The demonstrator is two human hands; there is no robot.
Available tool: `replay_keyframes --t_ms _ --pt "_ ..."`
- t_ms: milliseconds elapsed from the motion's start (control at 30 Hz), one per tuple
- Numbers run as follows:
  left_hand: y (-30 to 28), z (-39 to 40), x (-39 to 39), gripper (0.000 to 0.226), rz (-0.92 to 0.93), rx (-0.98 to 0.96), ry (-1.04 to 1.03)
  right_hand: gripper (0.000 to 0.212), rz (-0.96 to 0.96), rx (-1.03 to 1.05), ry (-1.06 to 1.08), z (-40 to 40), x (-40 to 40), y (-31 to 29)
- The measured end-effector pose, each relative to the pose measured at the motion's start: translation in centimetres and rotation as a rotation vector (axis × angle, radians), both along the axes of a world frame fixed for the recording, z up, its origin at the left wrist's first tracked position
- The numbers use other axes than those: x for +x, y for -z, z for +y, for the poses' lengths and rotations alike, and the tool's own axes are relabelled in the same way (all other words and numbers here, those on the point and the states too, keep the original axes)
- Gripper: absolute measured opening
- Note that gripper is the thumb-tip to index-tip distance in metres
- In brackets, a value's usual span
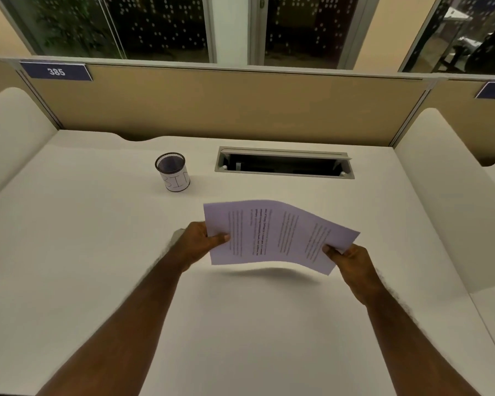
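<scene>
A printed sheet of paper [275,234] hangs in the air above the white desk [83,252], bowed upward in the middle, its text running sideways. My left hand [196,242] pinches its left edge, thumb on top. My right hand [352,262] pinches its lower right corner. The sheet casts a shadow on the desk below it. A small black mesh cup [172,171] with a white label reading "BIN" stands upright on the desk, behind and to the left of the paper.
A rectangular cable hatch [283,164] lies open in the desk behind the paper. Tan partition panels [226,107] close the back, with a "385" sign [56,71] at left. White side dividers [452,195] flank the desk. Dark windows sit above.
</scene>
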State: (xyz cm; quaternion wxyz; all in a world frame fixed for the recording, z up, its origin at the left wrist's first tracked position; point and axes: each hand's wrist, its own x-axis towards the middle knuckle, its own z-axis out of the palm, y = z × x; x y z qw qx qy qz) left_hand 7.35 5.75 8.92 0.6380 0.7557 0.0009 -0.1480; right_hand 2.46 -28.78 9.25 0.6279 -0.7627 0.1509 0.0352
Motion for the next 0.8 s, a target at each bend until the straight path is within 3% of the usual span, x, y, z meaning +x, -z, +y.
replay_keyframes --t_ms 167,300,467,533,600,700,800 --pt "2.5 -0.5 -1.1 0.024 0.005 0.178 -0.047 0.026 0.045 -0.014 0.014 -0.3 -0.5 1.1" --pt "2.9 -0.4 -1.1 0.026 -0.011 0.195 -0.123 0.017 0.019 -0.017 0.013 -0.5 -0.3 0.9" --pt "3.6 -0.7 -1.4 0.024 -0.006 0.245 -0.091 0.026 0.075 -0.063 0.037 -0.2 -0.2 1.7" --pt "3.3 -0.5 -1.4 0.022 0.018 0.160 -0.114 0.030 0.029 -0.070 0.054 0.0 0.0 1.4" --pt "2.9 -0.5 -1.8 0.019 0.083 -0.021 -0.153 0.048 0.018 -0.042 0.143 0.7 0.2 1.3" --pt "2.9 -1.8 -2.8 0.028 0.221 -0.299 -0.246 0.078 0.199 0.109 0.338 2.4 -0.2 1.7" --pt "3.6 -3.7 -4.2 0.031 0.338 -0.516 -0.324 0.083 0.434 0.308 0.212 4.2 -0.8 2.4"
